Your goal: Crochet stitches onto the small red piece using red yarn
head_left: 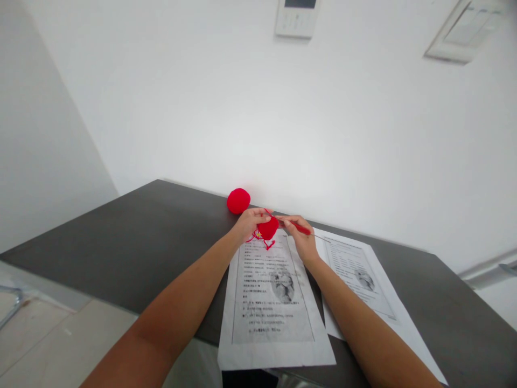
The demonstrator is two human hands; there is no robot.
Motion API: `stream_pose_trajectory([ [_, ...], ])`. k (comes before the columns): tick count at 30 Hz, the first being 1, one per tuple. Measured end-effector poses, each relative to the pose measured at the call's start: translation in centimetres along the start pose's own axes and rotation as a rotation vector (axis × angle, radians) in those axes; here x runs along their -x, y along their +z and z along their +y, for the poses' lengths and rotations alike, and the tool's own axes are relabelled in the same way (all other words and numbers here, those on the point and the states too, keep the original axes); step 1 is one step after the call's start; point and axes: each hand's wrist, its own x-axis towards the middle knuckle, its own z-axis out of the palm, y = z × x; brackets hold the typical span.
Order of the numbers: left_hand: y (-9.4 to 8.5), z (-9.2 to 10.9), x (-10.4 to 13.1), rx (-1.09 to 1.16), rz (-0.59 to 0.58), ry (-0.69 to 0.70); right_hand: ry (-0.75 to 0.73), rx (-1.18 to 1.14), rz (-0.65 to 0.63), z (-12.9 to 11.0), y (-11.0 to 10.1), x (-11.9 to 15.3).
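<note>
Two hands [251, 222] [301, 231], two printed sheets [262, 318] [379, 269], two wall panels [298, 20] [466, 29]; one yarn ball [238, 201], one hook [302, 229], one yarn piece [268, 228].

A person's left hand [251, 224] and right hand [302, 237] are bare, with slender fingers; the left forearm [189, 293] and right forearm [355, 315] are bare too, smooth and rounded, narrowing gently towards slim wrists

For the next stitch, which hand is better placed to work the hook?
The right hand, I'd judge: it already grips the red-handled hook beside the red crochet piece, while the left hand is occupied holding that piece.
</note>
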Motion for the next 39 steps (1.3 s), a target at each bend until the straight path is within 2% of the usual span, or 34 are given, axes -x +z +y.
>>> stream_pose_trajectory([
  [12,-0.6,-0.5,-0.4,-0.262,0.022,0.007,0.153,-0.090,-0.127,1.0,-1.8,-0.9],
  [22,-0.4,-0.4,-0.2,-0.391,-0.035,-0.041,0.218,-0.093,-0.237,1.2,-3.2,-1.3],
  [32,-0.1,-0.1,0.1,-0.453,-0.045,-0.060,0.247,-0.022,-0.331,0.3,-3.5,-1.4],
  [39,-0.4,-0.2,-0.2,-0.472,-0.031,-0.034,0.215,-0.009,-0.304,0.1,-3.0,-1.3],
])
